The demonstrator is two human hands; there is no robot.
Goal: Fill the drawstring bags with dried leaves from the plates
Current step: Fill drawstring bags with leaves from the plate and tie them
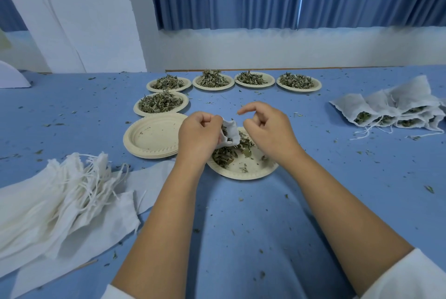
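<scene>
My left hand grips a small white drawstring bag by its mouth, above a paper plate with a thin layer of dried leaves. Some leaves show inside the bag's opening. Just right of the bag, my right hand hovers with its fingers curled; I cannot tell whether they hold leaves. Several more plates heaped with leaves stand further back.
A stack of empty plates lies left of my left hand. Empty white bags with strings are piled at the near left. Filled bags lie at the right. Leaf crumbs dot the blue tablecloth.
</scene>
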